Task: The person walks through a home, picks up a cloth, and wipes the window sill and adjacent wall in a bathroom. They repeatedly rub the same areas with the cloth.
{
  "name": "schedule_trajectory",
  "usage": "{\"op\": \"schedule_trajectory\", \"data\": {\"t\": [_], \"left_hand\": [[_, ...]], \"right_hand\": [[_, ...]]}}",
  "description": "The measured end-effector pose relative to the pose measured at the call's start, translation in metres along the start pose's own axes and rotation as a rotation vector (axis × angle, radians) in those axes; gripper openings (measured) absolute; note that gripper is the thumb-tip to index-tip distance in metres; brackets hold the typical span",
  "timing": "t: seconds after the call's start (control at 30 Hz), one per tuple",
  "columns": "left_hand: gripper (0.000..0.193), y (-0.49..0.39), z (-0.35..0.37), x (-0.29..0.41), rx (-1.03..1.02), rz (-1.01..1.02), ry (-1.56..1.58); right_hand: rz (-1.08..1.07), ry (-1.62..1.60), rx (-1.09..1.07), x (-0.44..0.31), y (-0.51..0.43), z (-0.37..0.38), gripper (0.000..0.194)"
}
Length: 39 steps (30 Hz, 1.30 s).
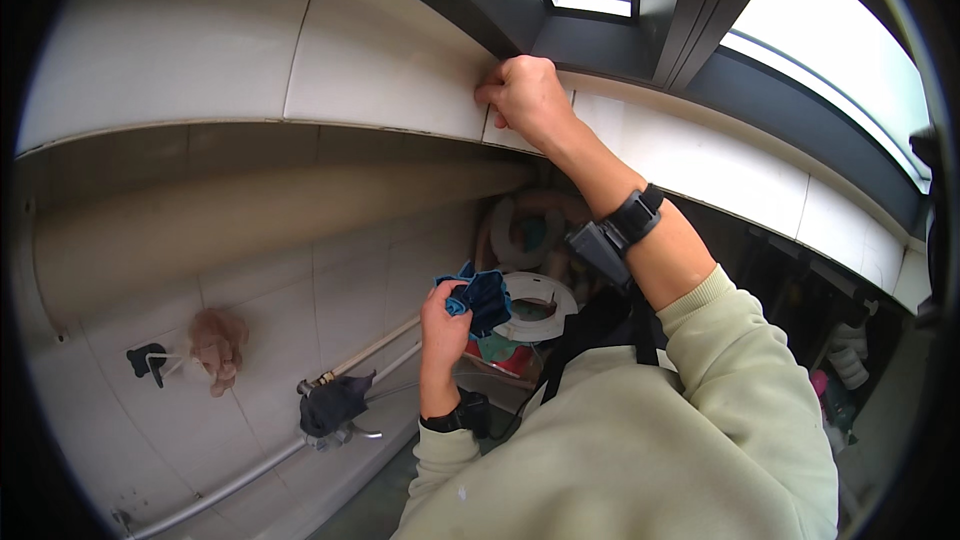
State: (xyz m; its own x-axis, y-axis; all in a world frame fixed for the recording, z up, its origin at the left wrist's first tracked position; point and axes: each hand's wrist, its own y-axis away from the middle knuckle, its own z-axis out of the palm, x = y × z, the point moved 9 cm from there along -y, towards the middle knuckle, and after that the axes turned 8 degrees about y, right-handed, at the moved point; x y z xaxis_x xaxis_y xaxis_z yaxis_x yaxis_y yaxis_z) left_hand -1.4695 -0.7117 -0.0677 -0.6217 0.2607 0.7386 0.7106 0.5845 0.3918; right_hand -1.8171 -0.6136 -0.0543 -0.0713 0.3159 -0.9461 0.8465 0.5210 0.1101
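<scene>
My left hand (445, 326) grips a bunched dark blue cloth (487, 303) with lighter blue edging, held low in front of my body. Higher up, my right hand (531, 95) reaches to the corner of the white tiled ledge (382, 64), just under the dark window frame (592, 41). Its fingers are curled against the tile near a joint, and whether anything is between them is hidden. A black strapped device (626, 229) sits on my right forearm, and another black device (465, 414) is on my left wrist.
A thick beige pipe (262, 214) runs below the ledge. On the tiled wall are a pinkish mesh puff (217, 349), a black hook (148, 364) and a faucet draped with a dark cloth (334, 405). A white ring-shaped item (517, 322) lies beyond my left hand.
</scene>
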Motion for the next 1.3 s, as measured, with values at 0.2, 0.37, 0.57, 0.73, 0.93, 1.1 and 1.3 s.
{"op": "schedule_trajectory", "data": {"t": [0.2, 0.37, 0.57, 0.73, 0.93, 1.1, 1.3], "left_hand": [[0.038, 0.011, -0.012, 0.099, 0.339, 0.34, -0.089], [0.038, 0.069, -0.027, 0.276, 0.871, 1.291, -0.377], [0.022, -0.076, 0.064, 0.306, 0.632, 1.058, -1.325], [0.023, -0.098, 0.124, 0.235, 0.12, 0.783, -1.311], [0.027, -0.041, 0.092, 0.149, -0.448, 0.107, -0.35], [0.059, 0.0, 0.092, 0.143, -0.309, 0.006, 0.759], [0.052, 0.027, 0.021, 0.145, -0.171, 0.267, 0.497]], "right_hand": [[-0.085, 0.02, -0.107, -0.021, 0.018, 0.005, 0.013], [-0.099, -0.103, -0.09, -0.019, 0.055, 0.003, 0.019], [0.149, -0.261, -0.095, 0.03, 0.101, -0.024, 0.018], [0.038, -0.221, -0.016, 0.037, 0.129, -0.064, 0.016], [-0.024, -0.073, -0.332, 0.03, 0.161, -0.055, 0.058], [-0.062, -0.322, -0.431, -0.017, 0.181, -0.017, 0.081], [-0.44, 0.289, 0.242, -0.063, 0.122, -0.097, 0.048]]}}
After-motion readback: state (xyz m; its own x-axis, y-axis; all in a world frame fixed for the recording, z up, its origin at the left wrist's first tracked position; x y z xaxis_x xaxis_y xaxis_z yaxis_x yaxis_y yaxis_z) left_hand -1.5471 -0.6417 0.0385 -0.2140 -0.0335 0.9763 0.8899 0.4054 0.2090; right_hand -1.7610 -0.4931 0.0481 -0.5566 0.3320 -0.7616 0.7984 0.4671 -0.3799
